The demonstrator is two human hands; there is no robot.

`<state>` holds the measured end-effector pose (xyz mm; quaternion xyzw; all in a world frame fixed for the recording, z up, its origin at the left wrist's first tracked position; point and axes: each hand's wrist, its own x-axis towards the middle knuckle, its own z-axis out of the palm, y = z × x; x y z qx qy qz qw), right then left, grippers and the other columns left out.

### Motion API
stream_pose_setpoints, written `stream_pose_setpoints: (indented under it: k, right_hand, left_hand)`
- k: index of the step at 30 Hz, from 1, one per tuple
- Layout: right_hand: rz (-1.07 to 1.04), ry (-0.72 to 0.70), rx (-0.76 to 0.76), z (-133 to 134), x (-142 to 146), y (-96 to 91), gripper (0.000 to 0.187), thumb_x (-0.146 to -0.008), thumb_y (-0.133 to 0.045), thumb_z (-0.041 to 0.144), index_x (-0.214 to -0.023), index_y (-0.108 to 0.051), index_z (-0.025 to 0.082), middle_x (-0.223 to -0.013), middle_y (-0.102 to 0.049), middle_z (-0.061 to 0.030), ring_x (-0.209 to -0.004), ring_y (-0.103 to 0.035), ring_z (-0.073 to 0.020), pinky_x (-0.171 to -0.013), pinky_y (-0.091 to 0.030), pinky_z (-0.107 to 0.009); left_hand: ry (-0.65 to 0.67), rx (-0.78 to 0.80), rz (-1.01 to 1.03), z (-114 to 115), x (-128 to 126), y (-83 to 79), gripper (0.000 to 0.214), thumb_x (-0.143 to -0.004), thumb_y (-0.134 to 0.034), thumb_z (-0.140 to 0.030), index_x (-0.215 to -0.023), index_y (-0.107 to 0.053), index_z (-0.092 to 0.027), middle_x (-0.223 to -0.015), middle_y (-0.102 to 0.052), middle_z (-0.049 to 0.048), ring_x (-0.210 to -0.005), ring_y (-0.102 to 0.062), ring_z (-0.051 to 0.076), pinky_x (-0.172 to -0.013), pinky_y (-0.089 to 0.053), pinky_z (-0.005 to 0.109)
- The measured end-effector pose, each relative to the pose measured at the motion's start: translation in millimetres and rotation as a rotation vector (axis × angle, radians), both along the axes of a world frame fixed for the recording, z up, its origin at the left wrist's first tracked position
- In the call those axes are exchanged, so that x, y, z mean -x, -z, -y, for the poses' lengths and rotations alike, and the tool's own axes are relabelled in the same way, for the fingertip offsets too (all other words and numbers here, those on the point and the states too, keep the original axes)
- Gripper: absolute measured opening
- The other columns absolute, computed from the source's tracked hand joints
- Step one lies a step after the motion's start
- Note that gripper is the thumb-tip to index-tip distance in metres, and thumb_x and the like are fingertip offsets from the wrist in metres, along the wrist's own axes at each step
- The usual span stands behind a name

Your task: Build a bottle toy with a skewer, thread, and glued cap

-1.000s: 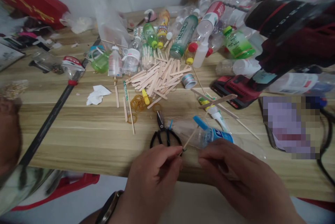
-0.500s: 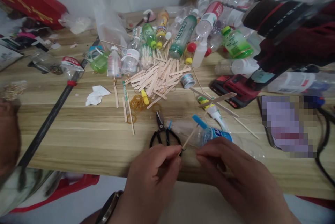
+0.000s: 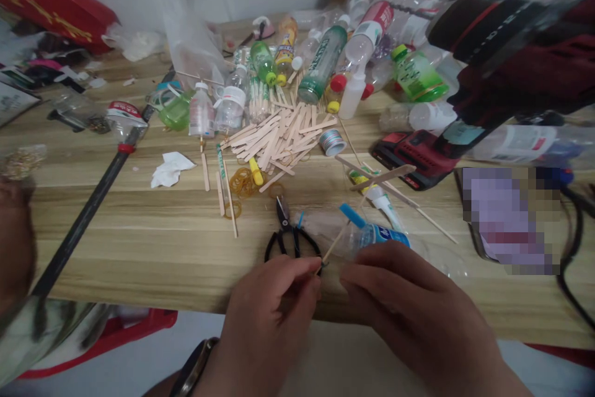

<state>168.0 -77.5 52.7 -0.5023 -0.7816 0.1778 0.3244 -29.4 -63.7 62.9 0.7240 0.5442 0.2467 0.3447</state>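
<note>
Since the earlier frame, my right hand (image 3: 413, 304) had edged left, nearer my left hand (image 3: 274, 304). At the lower centre of the frame, my left thumb and forefinger pinched a thin wooden stick (image 3: 334, 242), which slanted up and right out of that grip; it looked pale and straight. Whether my curled right hand held anything, I couldn't tell.

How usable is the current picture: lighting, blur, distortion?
Head view: dim, flat light, with only soft shadows on the table; head view: power drill dark, fine detail lost; head view: phone screen masked by coarse pixel blocks; head view: slight overall softness, the left hand and its thin stick readable, but whether the right hand pinches anything is unclear; head view: edges look stretched.
</note>
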Motion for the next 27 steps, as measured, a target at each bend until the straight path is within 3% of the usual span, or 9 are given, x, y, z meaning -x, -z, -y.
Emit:
stream_pose_setpoints:
  k: [4, 7, 10, 15, 19, 24, 27]
  right_hand:
    - [-0.018, 0.046, -0.044, -0.3, 1.1, -0.8, 0.017, -0.097, -0.051, 0.017, -0.09, -0.065, 0.024, -0.087, -0.066, -0.0035, -0.072, -0.067, -0.0129, -0.062, -0.054, -0.021]
    - [0.005, 0.109, -0.024, -0.3, 1.8, 0.9, 0.008, -0.095, -0.055, 0.023, -0.094, -0.064, 0.022, -0.088, -0.067, -0.0044, -0.063, -0.064, -0.0128, -0.052, -0.052, -0.022]
    - [-0.006, 0.124, -0.011, -2.0, 4.3, 3.1, 0.012, -0.094, -0.054, 0.024, -0.094, -0.065, 0.02, -0.087, -0.069, -0.0041, -0.054, -0.06, -0.0106, -0.044, -0.047, -0.021]
    - [-0.043, 0.096, 0.063, -4.7, 6.6, 4.6, 0.016, -0.094, -0.052, 0.015, -0.087, -0.065, 0.022, -0.082, -0.068, -0.001, -0.056, -0.061, -0.0094, -0.047, -0.046, -0.019]
    - [-0.057, 0.096, 0.012, -4.0, 6.3, 5.3, 0.017, -0.093, -0.05, 0.014, -0.083, -0.062, 0.022, -0.075, -0.064, -0.0002, -0.057, -0.061, -0.01, -0.047, -0.046, -0.019]
    - [-0.042, 0.115, -0.022, -4.2, 6.6, 7.7, 0.01, -0.094, -0.054, 0.021, -0.094, -0.063, 0.02, -0.076, -0.063, -0.0001, -0.052, -0.057, -0.0096, -0.044, -0.045, -0.019]
    - [-0.059, 0.075, 0.003, -4.5, 7.0, 7.9, 0.014, -0.094, -0.051, 0.016, -0.088, -0.062, 0.021, -0.074, -0.063, 0.0008, -0.052, -0.058, -0.0092, -0.044, -0.044, -0.018]
  left_hand:
    - [-0.019, -0.001, 0.007, 0.5, -0.1, -0.4, 0.022, -0.087, -0.06, -0.015, -0.1, -0.075, -0.025, -0.085, -0.079, -0.0032, -0.074, -0.073, 0.011, -0.065, -0.056, 0.016]
    - [-0.028, -0.004, 0.017, 0.9, 0.7, -0.5, 0.021, -0.087, -0.06, -0.016, -0.099, -0.075, -0.025, -0.082, -0.078, -0.004, -0.07, -0.072, 0.01, -0.062, -0.054, 0.015]
    - [-0.025, -0.008, 0.022, 1.2, 1.1, -0.7, 0.022, -0.087, -0.06, -0.015, -0.1, -0.075, -0.025, -0.083, -0.078, -0.0039, -0.071, -0.072, 0.01, -0.064, -0.054, 0.016]
    - [-0.015, 0.012, 0.037, 1.2, 0.5, -0.9, 0.022, -0.088, -0.059, -0.016, -0.101, -0.074, -0.025, -0.082, -0.078, -0.0042, -0.072, -0.073, 0.01, -0.065, -0.055, 0.017]
    - [-0.016, -0.01, 0.027, 1.7, 1.0, -0.6, 0.022, -0.087, -0.059, -0.015, -0.1, -0.075, -0.025, -0.083, -0.078, -0.0041, -0.072, -0.072, 0.009, -0.064, -0.054, 0.015]
    - [-0.011, -0.024, 0.03, 1.8, 2.3, 0.0, 0.022, -0.087, -0.06, -0.015, -0.1, -0.074, -0.025, -0.082, -0.078, -0.0049, -0.072, -0.072, 0.009, -0.065, -0.053, 0.014]
    - [-0.007, -0.017, 0.031, 1.3, 1.9, 0.8, 0.022, -0.087, -0.06, -0.015, -0.1, -0.074, -0.025, -0.081, -0.078, -0.0048, -0.071, -0.072, 0.009, -0.064, -0.053, 0.015]
